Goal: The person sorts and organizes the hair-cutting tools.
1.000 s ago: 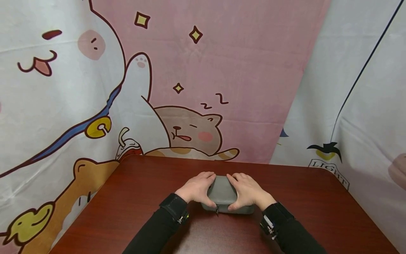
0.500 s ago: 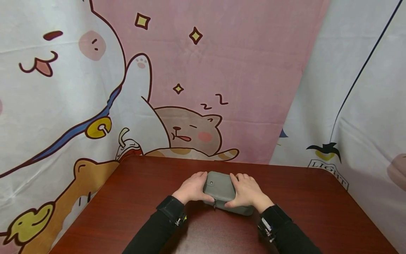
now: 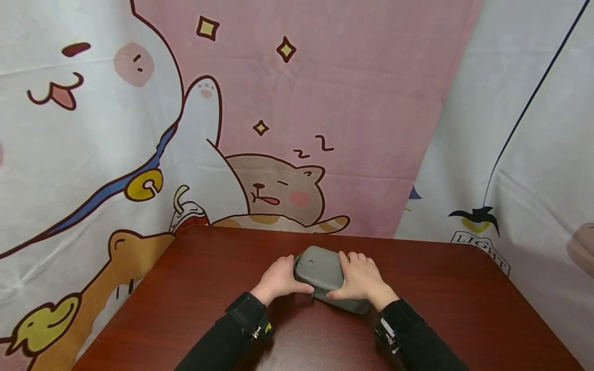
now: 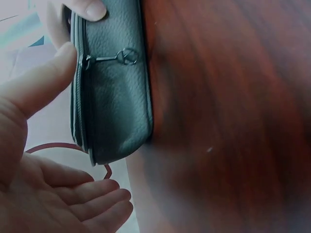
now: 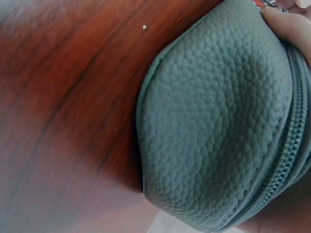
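A grey-green zip pouch (image 3: 320,268) with pebbled leather lies on the table at an angle, its zipper closed along the edge. A small round snap (image 3: 311,262) shows on its top. My left hand (image 3: 278,281) is at the left end, thumb at the zipper edge near the metal zipper pull (image 4: 107,58); in the left wrist view its other fingers extend loosely, apart from the pouch. Across the right side, my right hand (image 3: 362,278) grips the pouch, its thumb on the front edge. The zipper teeth (image 5: 286,155) curve beside that hand in the right wrist view.
The brown wood-grain table (image 3: 195,293) extends around the pouch on every side. Behind it hangs a pink and white cloth (image 3: 371,113) printed with cartoon animals. Both forearms wear black sleeves and wrist straps (image 3: 248,312).
The pouch has turned clockwise, its left end swinging away from me, and its snap has come into view. My left hand has shifted slightly left; my right hand stays on the right side.
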`<state>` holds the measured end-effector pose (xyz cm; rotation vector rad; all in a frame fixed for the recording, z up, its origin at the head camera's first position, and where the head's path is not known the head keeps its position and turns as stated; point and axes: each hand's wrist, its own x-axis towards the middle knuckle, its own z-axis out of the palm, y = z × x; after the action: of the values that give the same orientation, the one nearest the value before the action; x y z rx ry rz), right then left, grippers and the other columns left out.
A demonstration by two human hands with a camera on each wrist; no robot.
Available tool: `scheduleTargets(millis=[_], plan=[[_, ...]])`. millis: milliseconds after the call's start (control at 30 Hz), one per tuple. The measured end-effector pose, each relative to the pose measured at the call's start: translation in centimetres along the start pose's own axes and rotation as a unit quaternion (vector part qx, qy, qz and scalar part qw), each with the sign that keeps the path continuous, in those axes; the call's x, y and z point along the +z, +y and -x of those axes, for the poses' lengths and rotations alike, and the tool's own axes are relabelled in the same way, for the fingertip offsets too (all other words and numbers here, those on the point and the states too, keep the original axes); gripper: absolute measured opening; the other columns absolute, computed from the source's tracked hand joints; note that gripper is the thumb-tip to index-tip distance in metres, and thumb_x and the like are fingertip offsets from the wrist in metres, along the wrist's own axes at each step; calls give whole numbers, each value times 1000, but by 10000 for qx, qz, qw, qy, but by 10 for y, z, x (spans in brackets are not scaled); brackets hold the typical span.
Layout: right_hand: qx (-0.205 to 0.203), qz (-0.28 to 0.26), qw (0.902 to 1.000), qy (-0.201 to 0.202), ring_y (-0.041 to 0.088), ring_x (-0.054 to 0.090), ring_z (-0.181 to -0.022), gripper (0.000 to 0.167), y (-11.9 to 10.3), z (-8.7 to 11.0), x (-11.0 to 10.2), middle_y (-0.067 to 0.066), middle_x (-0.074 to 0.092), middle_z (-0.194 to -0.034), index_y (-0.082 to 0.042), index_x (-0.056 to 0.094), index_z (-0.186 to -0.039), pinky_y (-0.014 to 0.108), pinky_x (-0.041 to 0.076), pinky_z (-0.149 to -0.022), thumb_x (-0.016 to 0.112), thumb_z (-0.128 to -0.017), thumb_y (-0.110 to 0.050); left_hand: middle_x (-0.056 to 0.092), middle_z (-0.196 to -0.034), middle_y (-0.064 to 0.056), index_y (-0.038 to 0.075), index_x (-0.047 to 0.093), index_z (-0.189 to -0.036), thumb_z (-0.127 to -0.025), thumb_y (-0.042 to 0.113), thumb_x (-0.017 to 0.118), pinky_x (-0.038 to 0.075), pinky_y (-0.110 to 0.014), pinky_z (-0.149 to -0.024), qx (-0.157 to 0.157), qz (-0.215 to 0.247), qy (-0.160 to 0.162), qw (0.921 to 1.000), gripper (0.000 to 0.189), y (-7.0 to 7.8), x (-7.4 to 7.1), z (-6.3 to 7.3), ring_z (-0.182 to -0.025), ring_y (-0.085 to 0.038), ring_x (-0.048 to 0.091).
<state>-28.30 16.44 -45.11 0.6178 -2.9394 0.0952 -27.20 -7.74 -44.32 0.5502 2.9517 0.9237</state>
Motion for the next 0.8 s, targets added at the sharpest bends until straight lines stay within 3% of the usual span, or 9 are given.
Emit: scheduleTargets(millis=[400, 500, 700, 800], plan=[[180, 85, 9997, -124, 38, 50, -110, 119, -4, 1, -4, 22, 54, -123, 3, 45, -143, 55, 42, -91, 71, -61, -79, 55, -75, -3, -4, 64, -99, -70, 39, 88, 40, -34, -55, -677, 494, 179, 9963, 57, -1, 6, 13, -65, -18, 49], [190, 108, 9997, -142, 38, 50, -110, 118, -4, 2, -5, 22, 54, -122, 3, 45, -143, 55, 42, -91, 71, -61, -79, 51, -70, -3, 0, 63, -90, -70, 38, 88, 36, -33, -52, -709, 626, 233, 9952, 49, 0, 8, 16, -61, -18, 46], [171, 130, 9997, -111, 40, 51, -110, 118, -5, 1, -5, 23, 54, -122, 3, 46, -142, 55, 43, -91, 71, -61, -79, 52, -69, 0, -2, 63, -91, -74, 32, 86, 36, -30, -54, -658, 1049, 385, 9916, 44, 1, 13, 22, -62, -15, 46], [156, 99, 9998, -82, 40, 51, -109, 117, -5, 1, -6, 23, 54, -121, 3, 46, -141, 55, 43, -90, 72, -61, -78, 49, -65, 2, 0, 63, -85, -76, 29, 85, 34, -29, -52, -661, 1421, 365, 9870, 37, 3, 16, 24, -59, -14, 44]])
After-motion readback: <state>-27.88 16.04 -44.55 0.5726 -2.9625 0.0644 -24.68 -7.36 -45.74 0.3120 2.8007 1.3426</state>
